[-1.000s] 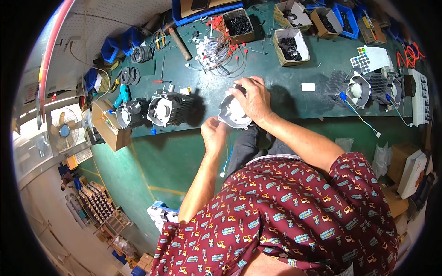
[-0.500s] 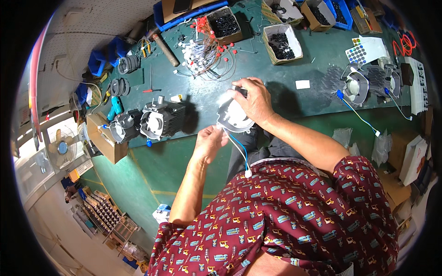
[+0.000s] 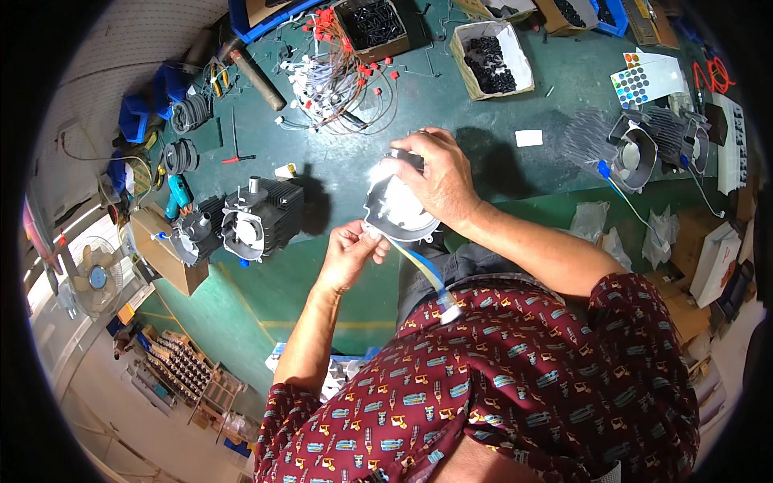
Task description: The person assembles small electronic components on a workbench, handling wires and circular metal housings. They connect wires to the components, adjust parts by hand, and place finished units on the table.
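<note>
A grey cast metal motor housing (image 3: 396, 211), bright with glare inside, is held above the table's front edge, its round opening toward me. My right hand (image 3: 441, 181) is closed over its upper right side, hiding that part. With its fingertips pinched, my left hand (image 3: 352, 256) is at the housing's lower left rim, where the wires come out; the fingers hide what exactly lies between them. Blurred blue and pale wires (image 3: 427, 272) hang down from there to a white connector (image 3: 451, 314) against my shirt.
Two finned housings (image 3: 262, 217) stand to the left, two more (image 3: 632, 153) to the right with wires hanging over the edge. Farther back lie a wire bundle (image 3: 330, 88), a hammer (image 3: 256, 79), a box of black parts (image 3: 491, 64) and a sticker sheet (image 3: 644, 79).
My view has shifted slightly. Both hands still hold the housing, which shows a little more of its opening. The hanging wires have swung to the right and are blurred.
</note>
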`<state>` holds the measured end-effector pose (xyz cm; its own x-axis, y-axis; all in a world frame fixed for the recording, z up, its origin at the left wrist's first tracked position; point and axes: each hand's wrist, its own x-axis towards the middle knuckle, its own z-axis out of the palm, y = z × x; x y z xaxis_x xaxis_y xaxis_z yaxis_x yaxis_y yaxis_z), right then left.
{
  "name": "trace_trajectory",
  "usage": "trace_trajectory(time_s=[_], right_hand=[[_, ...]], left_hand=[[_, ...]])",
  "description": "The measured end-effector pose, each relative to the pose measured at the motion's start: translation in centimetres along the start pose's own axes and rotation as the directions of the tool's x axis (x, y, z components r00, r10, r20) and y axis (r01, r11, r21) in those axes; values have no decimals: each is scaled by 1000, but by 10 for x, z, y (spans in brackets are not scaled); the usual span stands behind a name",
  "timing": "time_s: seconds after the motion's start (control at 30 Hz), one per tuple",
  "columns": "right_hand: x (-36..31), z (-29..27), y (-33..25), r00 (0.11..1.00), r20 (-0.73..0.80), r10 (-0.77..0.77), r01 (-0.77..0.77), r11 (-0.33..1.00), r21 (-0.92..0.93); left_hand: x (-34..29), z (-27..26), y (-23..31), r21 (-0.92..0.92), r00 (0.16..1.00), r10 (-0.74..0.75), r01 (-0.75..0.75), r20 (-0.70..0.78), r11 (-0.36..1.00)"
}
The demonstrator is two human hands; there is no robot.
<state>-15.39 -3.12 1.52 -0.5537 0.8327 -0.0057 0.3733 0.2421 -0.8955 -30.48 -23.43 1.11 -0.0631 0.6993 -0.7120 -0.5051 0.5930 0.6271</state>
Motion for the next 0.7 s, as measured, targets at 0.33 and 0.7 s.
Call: trace_trajectory(time_s=[0.33,0.7], right_hand=[[5,1,2,1000,-6,-21,21,1000,0],[10,-2,3,1000,0,-21,21,1000,11]], left_hand=[[10,0,0,904,812,571,-327,120,275],[4,1,15,277,997,55,-66,46,959]])
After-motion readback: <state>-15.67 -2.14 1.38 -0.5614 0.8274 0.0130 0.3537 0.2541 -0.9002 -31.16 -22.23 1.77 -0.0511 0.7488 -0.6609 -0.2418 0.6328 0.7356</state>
